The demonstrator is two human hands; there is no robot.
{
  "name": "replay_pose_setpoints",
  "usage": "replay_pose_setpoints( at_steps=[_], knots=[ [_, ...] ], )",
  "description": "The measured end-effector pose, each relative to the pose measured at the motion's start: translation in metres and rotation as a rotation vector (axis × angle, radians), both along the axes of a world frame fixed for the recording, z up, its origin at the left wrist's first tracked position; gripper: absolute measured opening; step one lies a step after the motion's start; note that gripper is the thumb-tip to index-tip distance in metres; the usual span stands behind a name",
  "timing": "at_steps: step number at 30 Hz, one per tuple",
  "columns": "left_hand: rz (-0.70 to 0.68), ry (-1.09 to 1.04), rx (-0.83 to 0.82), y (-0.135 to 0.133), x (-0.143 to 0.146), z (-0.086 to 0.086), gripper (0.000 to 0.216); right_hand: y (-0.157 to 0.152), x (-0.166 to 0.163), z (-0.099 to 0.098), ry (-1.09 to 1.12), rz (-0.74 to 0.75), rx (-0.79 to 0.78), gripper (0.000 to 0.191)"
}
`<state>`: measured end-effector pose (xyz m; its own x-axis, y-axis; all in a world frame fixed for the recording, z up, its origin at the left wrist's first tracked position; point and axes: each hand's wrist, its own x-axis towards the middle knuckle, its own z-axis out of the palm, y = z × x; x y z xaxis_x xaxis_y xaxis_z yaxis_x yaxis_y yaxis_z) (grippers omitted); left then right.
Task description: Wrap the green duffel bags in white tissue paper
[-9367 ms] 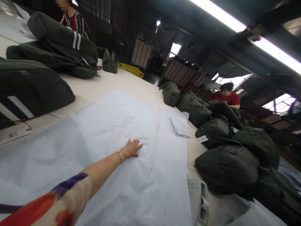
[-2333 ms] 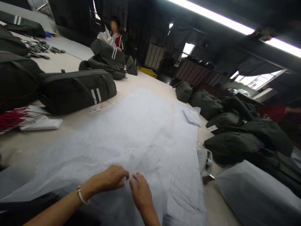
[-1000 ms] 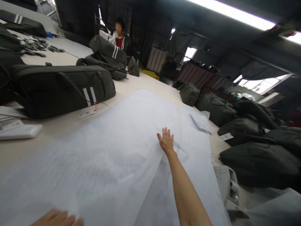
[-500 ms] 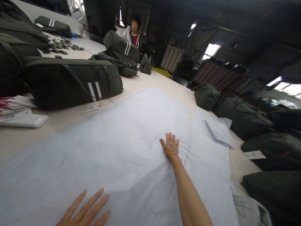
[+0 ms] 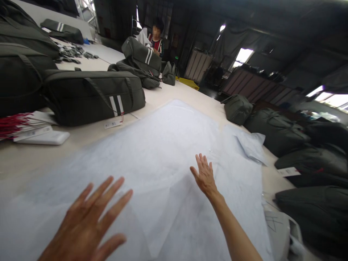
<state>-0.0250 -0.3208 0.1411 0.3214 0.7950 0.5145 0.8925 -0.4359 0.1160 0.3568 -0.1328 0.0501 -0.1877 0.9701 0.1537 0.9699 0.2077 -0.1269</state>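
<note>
Both the left hand [image 5: 87, 224] at 7 o'clock and the right hand [image 5: 205, 177], fingers spread wide and empty, smooth the large thin white tissue-paper sheet [image 5: 152, 159] lying flat mid-table; pressing remaining creases outward likely comes next.

The left hand [image 5: 89, 224] is close to the camera, palm down, with all fingers spread wide and straight. The right arm is stretched forward, bare to the wrist. The right hand [image 5: 204, 176] is flat, fingers extended and slightly apart.
</note>
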Motion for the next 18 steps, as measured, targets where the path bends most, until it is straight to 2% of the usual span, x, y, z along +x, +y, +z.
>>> replay_pose_setpoints(
  at_steps=[2, 4, 6, 8, 10, 11, 15, 18],
  knots=[
    [0.072, -0.002, -0.025, 0.003, -0.025, 0.005, 0.074, -0.052, -0.022, -0.001, -0.020, 0.122, -0.066, 0.068],
    [0.050, -0.036, -0.189, -0.001, -0.045, 0.003, 0.087, -0.093, -0.044, -0.005, -0.054, 0.203, -0.191, 0.067],
    [-0.016, -0.085, -0.455, -0.012, -0.057, 0.000, 0.078, -0.117, -0.063, -0.007, -0.076, 0.199, -0.302, 0.067],
    [-0.145, -0.110, -0.637, -0.026, -0.060, -0.001, 0.049, -0.129, -0.074, -0.005, -0.062, 0.111, -0.325, 0.066],
    [-0.305, -0.098, -0.644, -0.042, -0.059, -0.002, 0.025, -0.140, -0.080, 0.004, -0.005, 0.018, -0.274, 0.065],
    [-0.384, -0.083, -0.610, -0.050, -0.058, -0.004, 0.019, -0.148, -0.082, 0.010, 0.033, -0.009, -0.243, 0.064],
    [-0.590, -0.012, -0.519, -0.082, -0.057, -0.022, 0.021, -0.197, -0.099, 0.032, 0.170, 0.023, -0.224, 0.064],
    [-0.675, 0.026, -0.465, -0.102, -0.057, -0.042, 0.018, -0.235, -0.123, 0.036, 0.212, 0.035, -0.297, 0.061]
  ],
)
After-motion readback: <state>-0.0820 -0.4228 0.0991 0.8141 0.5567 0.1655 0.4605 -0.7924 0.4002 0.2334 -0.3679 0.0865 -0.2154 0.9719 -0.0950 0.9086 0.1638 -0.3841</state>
